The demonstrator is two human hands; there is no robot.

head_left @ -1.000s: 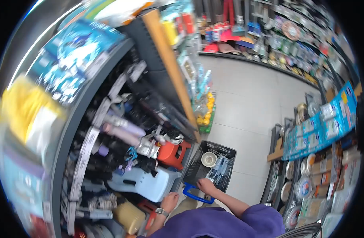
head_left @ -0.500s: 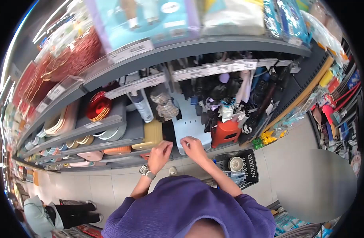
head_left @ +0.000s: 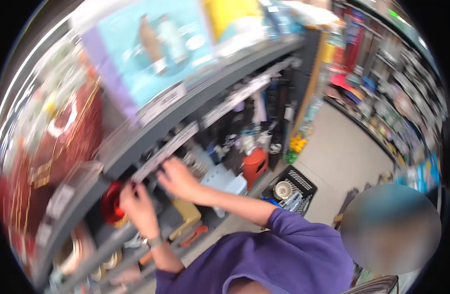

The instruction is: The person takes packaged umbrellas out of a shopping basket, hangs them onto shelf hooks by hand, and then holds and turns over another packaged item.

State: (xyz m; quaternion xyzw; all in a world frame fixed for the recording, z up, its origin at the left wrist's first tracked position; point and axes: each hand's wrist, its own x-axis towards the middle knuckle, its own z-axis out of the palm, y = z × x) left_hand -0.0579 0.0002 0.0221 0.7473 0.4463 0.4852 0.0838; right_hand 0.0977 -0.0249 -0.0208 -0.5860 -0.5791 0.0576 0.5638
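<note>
My left hand (head_left: pixel 139 211), with a watch (head_left: pixel 152 242) at its wrist, is raised in front of the shelf, beside the red bowls (head_left: pixel 113 203). Its fingers look bent, but blur hides whether anything is between them. To its right and a little higher, my right hand (head_left: pixel 178 180) reaches in just below a price-label strip (head_left: pixel 167 152). Its fingers are partly stretched and apart, and I see nothing held. Dark, blurred goods hang behind the strip. A light-blue plastic stool (head_left: pixel 222 181) stands beyond my right forearm.
A black basket (head_left: pixel 309 187) holding a pale round container (head_left: pixel 282 189) stands on the floor at right. A red-orange stool (head_left: pixel 255 164) is under the hanging goods. Large packages (head_left: pixel 156 44) sit on the upper shelf. A person (head_left: pixel 391 230) is close at lower right.
Both hands have moved left and into the shelf, the left one up beside the red bowls, the right one under the label strip. The view has turned and is blurred.
</note>
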